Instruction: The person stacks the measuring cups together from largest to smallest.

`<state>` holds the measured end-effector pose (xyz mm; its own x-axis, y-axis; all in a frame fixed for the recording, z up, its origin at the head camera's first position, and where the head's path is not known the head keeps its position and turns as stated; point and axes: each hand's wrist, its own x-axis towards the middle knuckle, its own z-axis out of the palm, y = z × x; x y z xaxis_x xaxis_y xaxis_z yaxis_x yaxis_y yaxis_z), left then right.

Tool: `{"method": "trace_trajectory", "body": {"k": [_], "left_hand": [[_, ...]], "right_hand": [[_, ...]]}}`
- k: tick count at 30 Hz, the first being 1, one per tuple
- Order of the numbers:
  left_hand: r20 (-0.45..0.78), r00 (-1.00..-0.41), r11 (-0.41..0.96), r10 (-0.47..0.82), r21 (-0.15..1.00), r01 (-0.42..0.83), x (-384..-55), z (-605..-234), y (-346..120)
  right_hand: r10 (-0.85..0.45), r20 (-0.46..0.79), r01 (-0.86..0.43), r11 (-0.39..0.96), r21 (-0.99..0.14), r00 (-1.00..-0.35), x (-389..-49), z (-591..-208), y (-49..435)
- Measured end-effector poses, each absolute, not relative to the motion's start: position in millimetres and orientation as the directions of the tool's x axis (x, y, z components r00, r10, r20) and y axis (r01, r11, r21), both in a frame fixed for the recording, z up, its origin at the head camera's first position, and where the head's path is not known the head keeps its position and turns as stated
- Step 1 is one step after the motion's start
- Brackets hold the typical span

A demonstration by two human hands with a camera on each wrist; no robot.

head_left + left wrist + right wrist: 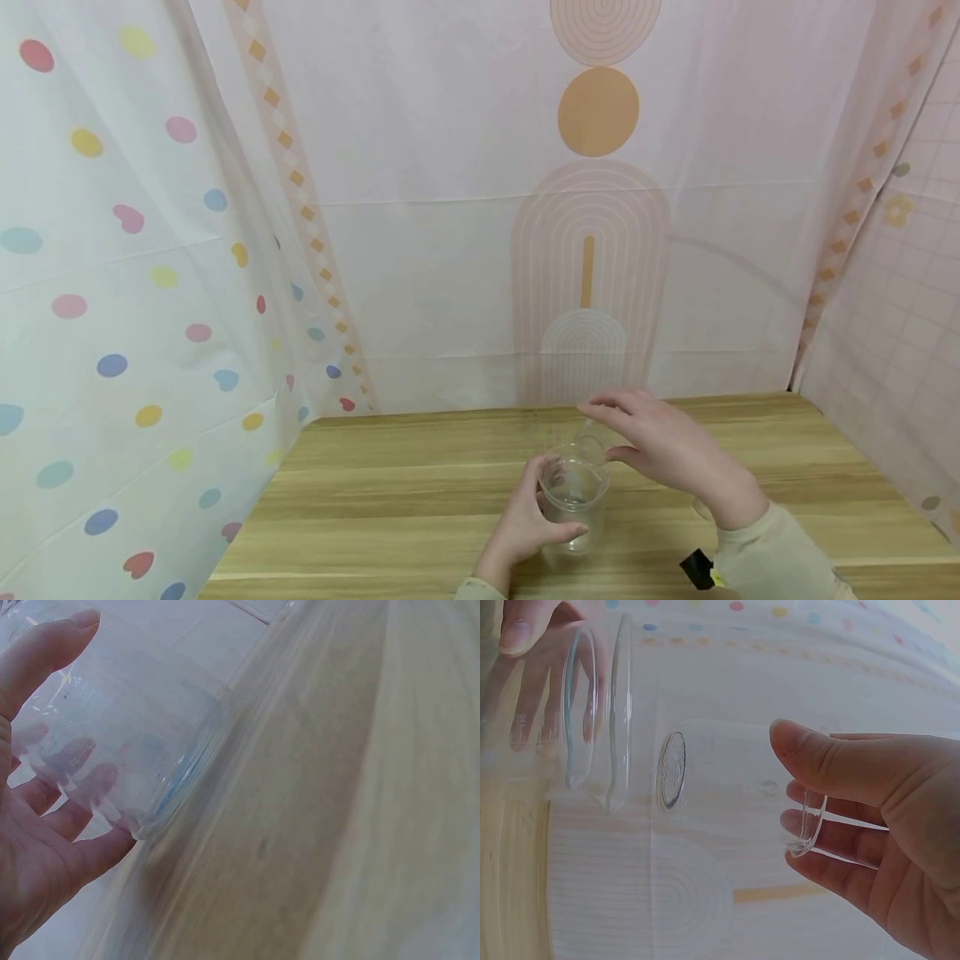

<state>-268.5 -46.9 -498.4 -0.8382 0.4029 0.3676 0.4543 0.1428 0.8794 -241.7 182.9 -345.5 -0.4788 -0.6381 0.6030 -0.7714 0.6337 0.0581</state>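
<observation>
Steadying large beaker [576, 504], left hand [523, 518] curls fingers round it; right hand [663, 443] pinches small beaker [724, 772] by rim, just above. Nesting, likely; next needs centring.

The left wrist view crops the clear vessel [161, 712]; a black object [697, 569] is unidentifiable.

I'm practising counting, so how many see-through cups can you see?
2: the big cup in the left hand and the small cup in the right hand. A clear rim partly behind that hand may be another.
</observation>
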Motion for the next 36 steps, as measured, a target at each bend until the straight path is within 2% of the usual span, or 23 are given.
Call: {"method": "trace_trajectory", "body": {"k": [15, 23, 36], "left_hand": [[0.383, -0.825, 0.134, 0.415, 0.872, 0.472, -270, -497, -48], [0.384, -0.823, 0.151, 0.419, 0.864, 0.48, -270, -498, -49], [0.371, -0.827, 0.161, 0.423, 0.867, 0.472, -270, -496, -49]], "right_hand": [[-0.69, 0.549, -0.796, 0.601, 0.072, -0.471, -245, -349, 170], [-0.703, 0.503, -0.798, 0.601, 0.042, -0.503, -244, -352, 164], [-0.721, 0.474, -0.807, 0.589, 0.034, -0.506, -245, -361, 156]]}}
